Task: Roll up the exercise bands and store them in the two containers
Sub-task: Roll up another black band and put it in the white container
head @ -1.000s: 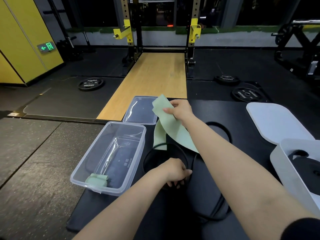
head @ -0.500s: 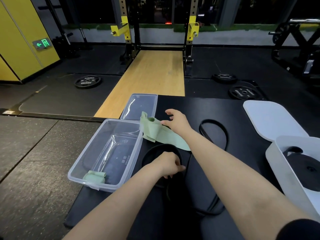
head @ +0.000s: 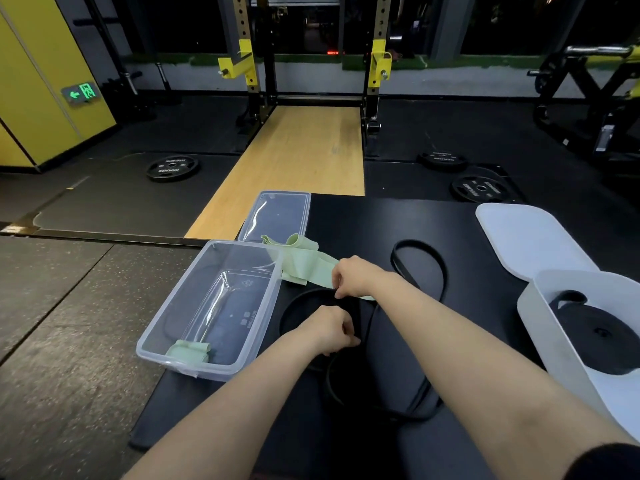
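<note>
Wide flat black rubber exercise band (head: 360,317) lies looped on the black rubber mat (head: 433,223), between the two hands, just right of the clear rectangular plastic container (head: 211,306). Left hand (head: 330,332) has fingers curled, pinching the band near its crossing point. Right hand (head: 356,277) has fingers bent down at the band's far part, also on the edge of the pale green flat elastic band (head: 304,259); cannot tell which of the two it pinches. Green band lies crumpled, one end draped by the clear container's far right corner.

Likely step: starting the roll of the black band. To do it well, flatten the band first, both layers aligned, no twist. Start a tight core at one end, thumb and fingers holding it, other hand feeding with light tension. Rubber will likely spring open if let go, so keep the pinch until stored. Move the green band aside so it isn't caught in the roll.

Outward: small rolled green band (head: 188,351) in the clear container's near corner; clear flat lid (head: 277,213) beyond it. Thin black loop band (head: 420,261) loose to the right. White oblong plastic container (head: 568,355) at right holds a coiled black band roll (head: 602,336); white lid (head: 526,237) behind it.
</note>
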